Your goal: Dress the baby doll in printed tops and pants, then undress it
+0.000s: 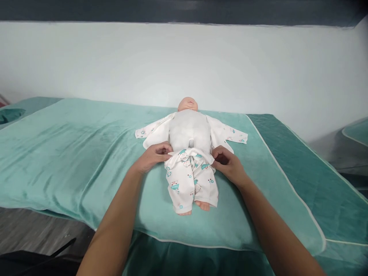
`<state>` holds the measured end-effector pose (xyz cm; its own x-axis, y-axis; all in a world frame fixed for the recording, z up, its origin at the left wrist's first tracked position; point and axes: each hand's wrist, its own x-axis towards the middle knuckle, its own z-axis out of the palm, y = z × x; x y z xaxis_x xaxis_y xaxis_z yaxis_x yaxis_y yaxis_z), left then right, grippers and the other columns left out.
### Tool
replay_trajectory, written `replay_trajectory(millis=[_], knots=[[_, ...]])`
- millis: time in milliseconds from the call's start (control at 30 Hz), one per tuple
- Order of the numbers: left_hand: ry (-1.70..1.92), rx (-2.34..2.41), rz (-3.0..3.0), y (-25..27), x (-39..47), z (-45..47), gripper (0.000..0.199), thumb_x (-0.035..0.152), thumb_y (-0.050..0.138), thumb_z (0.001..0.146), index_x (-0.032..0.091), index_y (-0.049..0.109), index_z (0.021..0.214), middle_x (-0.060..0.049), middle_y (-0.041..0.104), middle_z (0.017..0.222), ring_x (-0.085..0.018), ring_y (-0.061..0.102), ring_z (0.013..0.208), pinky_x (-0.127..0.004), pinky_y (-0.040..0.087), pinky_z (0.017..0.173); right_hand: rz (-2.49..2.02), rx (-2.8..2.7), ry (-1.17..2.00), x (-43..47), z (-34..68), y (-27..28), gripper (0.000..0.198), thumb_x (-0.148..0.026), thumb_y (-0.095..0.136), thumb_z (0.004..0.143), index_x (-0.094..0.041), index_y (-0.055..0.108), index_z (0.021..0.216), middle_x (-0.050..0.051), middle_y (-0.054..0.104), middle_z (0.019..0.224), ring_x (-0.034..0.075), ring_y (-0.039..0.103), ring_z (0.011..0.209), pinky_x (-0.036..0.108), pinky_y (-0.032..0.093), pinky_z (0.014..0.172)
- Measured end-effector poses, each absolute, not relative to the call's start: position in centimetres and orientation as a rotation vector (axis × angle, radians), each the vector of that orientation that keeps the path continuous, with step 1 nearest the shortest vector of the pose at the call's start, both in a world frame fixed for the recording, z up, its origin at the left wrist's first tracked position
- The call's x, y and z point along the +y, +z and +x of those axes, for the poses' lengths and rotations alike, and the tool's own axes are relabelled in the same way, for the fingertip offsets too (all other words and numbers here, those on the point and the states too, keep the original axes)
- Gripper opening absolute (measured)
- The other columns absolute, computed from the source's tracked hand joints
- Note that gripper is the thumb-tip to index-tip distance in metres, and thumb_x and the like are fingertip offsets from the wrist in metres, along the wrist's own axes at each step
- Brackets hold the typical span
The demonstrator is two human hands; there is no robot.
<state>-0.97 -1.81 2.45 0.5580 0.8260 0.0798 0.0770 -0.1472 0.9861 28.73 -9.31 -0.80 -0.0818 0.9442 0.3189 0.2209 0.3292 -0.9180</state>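
Observation:
A baby doll [189,128] lies on its back, its head toward the wall and its feet toward me. Its printed white jacket [161,132] is spread open at both sides, sleeves stretched outward, baring the pale torso. White baby pants [180,184] with teal prints cover the legs, and the toes show below the cuffs. My left hand [153,156] pinches the waistband at the doll's hip on the left. At the opposite hip, my right hand [227,163] grips the other side of the waistband between thumb and fingers.
A light teal blanket [94,153] with some wrinkles lies under the doll. Darker green covering [310,165] shows at the right and along the front edge. A white wall [115,61] rises behind. Grey floor [34,228] is visible at the lower left.

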Motion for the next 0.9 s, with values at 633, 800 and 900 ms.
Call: replay_trajectory(millis=[633, 800, 900], knots=[[1.221, 0.794, 1.492, 1.1, -0.6, 0.8, 0.019, 0.032, 0.073, 0.076, 0.02, 0.059, 0.076, -0.008, 0.058, 0.139, -0.023, 0.055, 0.125, -0.04, 0.044, 0.104, -1.149, -1.509, 0.368, -7.4, 27.7, -0.9, 0.017, -0.037, 0.057, 0.092, -0.023, 0.052, 0.083, 0.01, 0.058, 0.117, 0.023, 0.056, 0.111, 0.037, 0.049, 0.088], [1.278, 0.893, 1.418, 0.9, 1.1, 2.0, 0.02, 0.034, 0.071, 0.076, 0.02, 0.056, 0.079, -0.005, 0.071, 0.1, -0.018, 0.064, 0.089, -0.031, 0.049, 0.078, -1.19, -1.41, 0.396, -5.6, 26.9, -0.7, 0.014, -0.035, 0.054, 0.093, -0.024, 0.046, 0.088, 0.009, 0.065, 0.114, 0.022, 0.061, 0.108, 0.039, 0.049, 0.091], [1.321, 1.021, 1.442, 0.9, 3.0, 2.7, 0.02, 0.035, 0.068, 0.079, 0.021, 0.053, 0.081, 0.004, 0.053, 0.064, -0.012, 0.049, 0.059, -0.024, 0.039, 0.058, -1.359, -1.37, 0.291, -3.5, 26.9, 0.3, 0.015, -0.036, 0.056, 0.09, -0.024, 0.047, 0.088, 0.003, 0.064, 0.086, 0.02, 0.06, 0.082, 0.035, 0.048, 0.077]])
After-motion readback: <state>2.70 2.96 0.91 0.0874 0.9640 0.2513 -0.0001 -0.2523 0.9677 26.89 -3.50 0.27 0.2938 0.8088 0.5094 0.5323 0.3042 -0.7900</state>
